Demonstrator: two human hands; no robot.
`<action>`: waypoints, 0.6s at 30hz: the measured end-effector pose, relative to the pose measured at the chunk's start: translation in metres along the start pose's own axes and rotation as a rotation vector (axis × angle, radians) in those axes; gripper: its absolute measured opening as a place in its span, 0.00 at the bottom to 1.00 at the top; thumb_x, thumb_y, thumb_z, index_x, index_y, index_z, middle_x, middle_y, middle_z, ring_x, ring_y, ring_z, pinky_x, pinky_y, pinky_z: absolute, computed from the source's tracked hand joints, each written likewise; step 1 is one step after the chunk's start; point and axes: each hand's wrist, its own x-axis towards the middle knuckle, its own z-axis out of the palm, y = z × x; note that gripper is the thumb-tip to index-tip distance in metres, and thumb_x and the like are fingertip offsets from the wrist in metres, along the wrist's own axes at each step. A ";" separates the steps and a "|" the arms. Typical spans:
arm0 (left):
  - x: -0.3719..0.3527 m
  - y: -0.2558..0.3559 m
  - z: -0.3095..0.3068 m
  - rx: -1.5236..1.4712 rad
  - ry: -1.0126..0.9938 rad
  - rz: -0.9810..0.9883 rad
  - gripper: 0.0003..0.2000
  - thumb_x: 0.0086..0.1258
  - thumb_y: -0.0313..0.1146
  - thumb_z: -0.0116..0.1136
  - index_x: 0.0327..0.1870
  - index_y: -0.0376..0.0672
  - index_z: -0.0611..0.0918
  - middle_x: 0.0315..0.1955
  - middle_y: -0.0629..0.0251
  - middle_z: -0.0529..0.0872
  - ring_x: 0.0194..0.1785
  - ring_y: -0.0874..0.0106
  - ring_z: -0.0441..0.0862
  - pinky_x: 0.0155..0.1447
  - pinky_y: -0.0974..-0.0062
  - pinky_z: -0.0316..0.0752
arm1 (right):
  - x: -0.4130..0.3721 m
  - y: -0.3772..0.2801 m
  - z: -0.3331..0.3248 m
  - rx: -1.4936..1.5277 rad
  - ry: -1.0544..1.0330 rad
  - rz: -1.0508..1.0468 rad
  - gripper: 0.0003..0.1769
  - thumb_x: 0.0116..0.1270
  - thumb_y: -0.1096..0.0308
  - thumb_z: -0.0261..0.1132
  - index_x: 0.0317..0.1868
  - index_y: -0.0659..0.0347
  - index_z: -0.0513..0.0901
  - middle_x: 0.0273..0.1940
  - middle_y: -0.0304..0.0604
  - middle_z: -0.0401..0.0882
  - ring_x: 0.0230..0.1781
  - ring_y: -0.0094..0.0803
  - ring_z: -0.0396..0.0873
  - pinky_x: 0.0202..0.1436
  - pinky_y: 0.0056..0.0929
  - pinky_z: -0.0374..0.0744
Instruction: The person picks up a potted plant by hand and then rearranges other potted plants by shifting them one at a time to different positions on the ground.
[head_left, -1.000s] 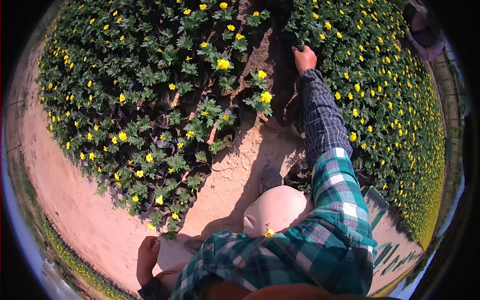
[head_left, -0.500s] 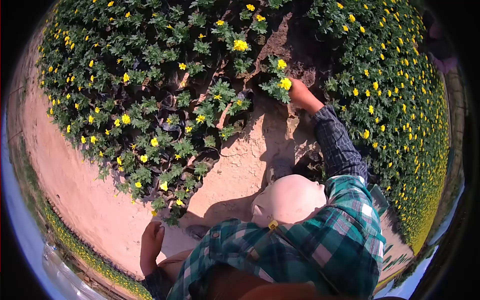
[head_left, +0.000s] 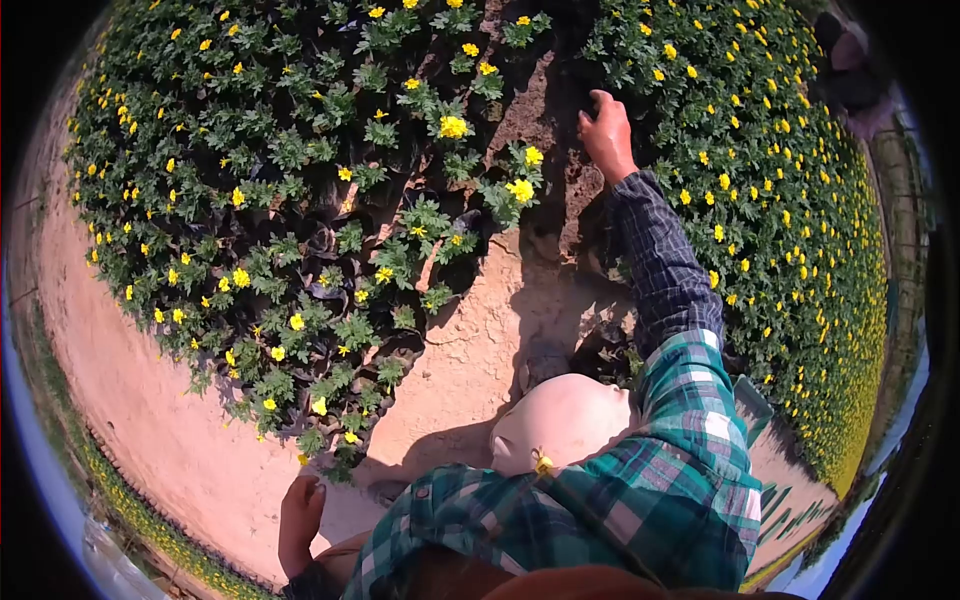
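My right hand (head_left: pixel 607 135) reaches forward over the dark soil strip between two plant blocks. Its fingers are slightly bent and apart, with nothing visible in them. To its left stands a marigold plant (head_left: pixel 512 190) with yellow blooms, apart from the hand, at the edge of the left block. My left hand (head_left: pixel 301 520) rests low near my knee, its fingers curled in and nothing visible in them. Just above that hand are the nearest potted marigolds (head_left: pixel 318 420), in black grow bags.
A dense block of marigolds (head_left: pixel 780 240) runs along the right side. Bare dry ground (head_left: pixel 455 350) lies between the blocks, partly in my shadow. A pale rounded thing (head_left: pixel 560 425) is at my front. Part of another person (head_left: pixel 850 70) shows at the upper right.
My right hand has let go of the marigold plant and moved up and away from it, over the soil strip. The view has shifted slightly; my left hand stays by my knee.
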 end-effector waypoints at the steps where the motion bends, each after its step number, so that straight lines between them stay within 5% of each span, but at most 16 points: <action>1: 0.000 0.004 0.001 0.010 -0.006 -0.018 0.11 0.66 0.27 0.55 0.48 0.35 0.77 0.32 0.60 0.83 0.36 0.71 0.82 0.43 0.73 0.77 | 0.016 -0.008 0.000 -0.105 -0.039 0.109 0.27 0.62 0.70 0.65 0.61 0.63 0.69 0.46 0.57 0.74 0.32 0.42 0.83 0.38 0.36 0.82; 2: -0.001 0.008 0.001 0.020 -0.007 -0.034 0.12 0.66 0.28 0.55 0.48 0.35 0.77 0.32 0.59 0.83 0.37 0.71 0.82 0.43 0.73 0.77 | 0.029 -0.002 0.014 -0.289 0.032 0.049 0.30 0.61 0.70 0.65 0.64 0.62 0.67 0.43 0.60 0.77 0.35 0.48 0.83 0.41 0.42 0.80; 5: -0.001 0.012 0.000 0.048 0.012 -0.027 0.12 0.66 0.27 0.55 0.49 0.35 0.77 0.33 0.59 0.83 0.37 0.71 0.83 0.43 0.73 0.77 | 0.058 0.001 0.035 -0.073 -0.141 0.230 0.23 0.60 0.71 0.63 0.57 0.63 0.73 0.38 0.61 0.81 0.38 0.52 0.82 0.44 0.45 0.79; 8: -0.001 0.016 0.003 -0.078 0.026 -0.013 0.11 0.66 0.27 0.55 0.48 0.35 0.77 0.35 0.60 0.82 0.38 0.71 0.83 0.43 0.74 0.77 | 0.060 0.009 0.044 -0.245 -0.019 0.210 0.06 0.58 0.72 0.60 0.36 0.63 0.78 0.36 0.58 0.82 0.41 0.56 0.80 0.45 0.46 0.78; 12: -0.006 0.011 0.005 -0.101 0.016 -0.044 0.11 0.67 0.27 0.55 0.48 0.35 0.77 0.35 0.60 0.82 0.37 0.72 0.82 0.44 0.74 0.76 | 0.042 0.007 0.015 -0.072 0.059 -0.090 0.08 0.57 0.74 0.63 0.37 0.62 0.75 0.35 0.54 0.79 0.40 0.54 0.78 0.44 0.46 0.77; 18: 0.002 0.010 0.006 0.008 -0.070 -0.066 0.11 0.67 0.26 0.54 0.48 0.34 0.76 0.34 0.61 0.82 0.37 0.72 0.81 0.43 0.74 0.76 | 0.039 -0.025 -0.026 -0.095 -0.336 -0.486 0.11 0.56 0.79 0.61 0.40 0.62 0.72 0.40 0.50 0.74 0.41 0.52 0.77 0.42 0.42 0.78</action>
